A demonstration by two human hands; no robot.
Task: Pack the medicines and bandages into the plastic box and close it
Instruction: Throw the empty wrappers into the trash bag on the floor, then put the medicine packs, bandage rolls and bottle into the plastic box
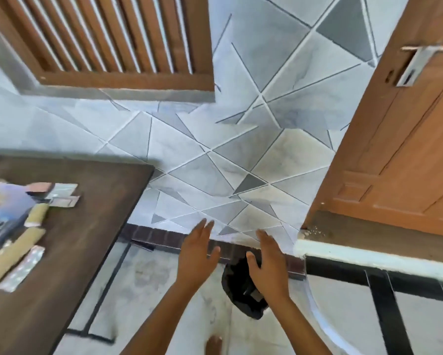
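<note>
The medicines lie on a dark wooden table [82,226] at the left: silver blister strips [21,269], tan rolled bandages [37,213] and a blurred bluish packet or box [2,208] at the left edge. My left hand [196,254] and my right hand [265,265] are raised side by side to the right of the table, over the floor, fingers spread and holding nothing. Both hands are well clear of the medicines. Whether the bluish thing is the plastic box I cannot tell.
A tiled wall with grey triangles fills the middle. An open wooden door [399,149] with a metal handle stands at the right. A slatted wooden window [107,39] is at the upper left. A black object [240,290] lies on the floor under my hands.
</note>
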